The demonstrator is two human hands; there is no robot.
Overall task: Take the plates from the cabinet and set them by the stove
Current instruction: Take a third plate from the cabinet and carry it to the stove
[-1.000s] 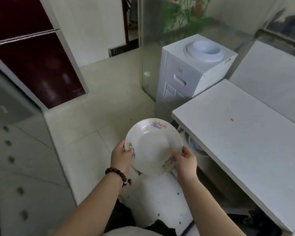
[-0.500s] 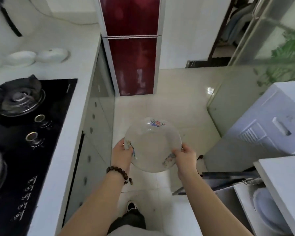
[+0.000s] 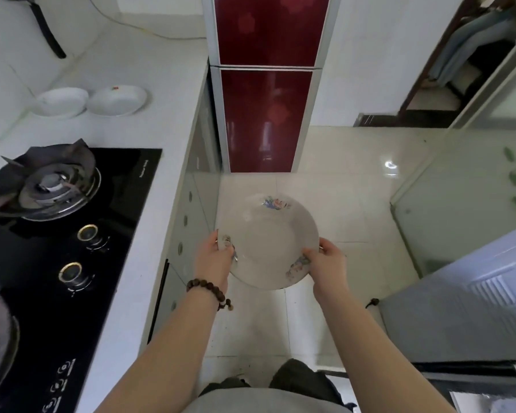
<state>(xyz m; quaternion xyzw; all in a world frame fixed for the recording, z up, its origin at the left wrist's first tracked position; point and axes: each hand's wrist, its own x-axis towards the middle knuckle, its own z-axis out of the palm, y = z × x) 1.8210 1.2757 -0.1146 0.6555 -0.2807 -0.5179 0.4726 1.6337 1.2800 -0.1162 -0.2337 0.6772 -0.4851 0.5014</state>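
I hold a white plate with flower prints (image 3: 268, 242) over the floor, in front of my body. My left hand (image 3: 213, 259) grips its left rim and my right hand (image 3: 328, 265) grips its right rim. The black gas stove (image 3: 72, 234) is set into the white counter (image 3: 161, 150) to my left. Two white plates (image 3: 61, 101) (image 3: 118, 99) lie side by side on the counter beyond the stove. The plate in my hands is to the right of the counter edge, apart from it.
A dark red fridge (image 3: 265, 114) stands at the counter's far end. A water dispenser (image 3: 474, 293) is at my right, with a glass partition (image 3: 459, 189) behind it. A pan handle (image 3: 46, 31) hangs at the top left. Light floor tiles lie ahead.
My view has swung left from the white table and water dispenser to the stove counter. The plate stays in both hands, now closer to the counter.
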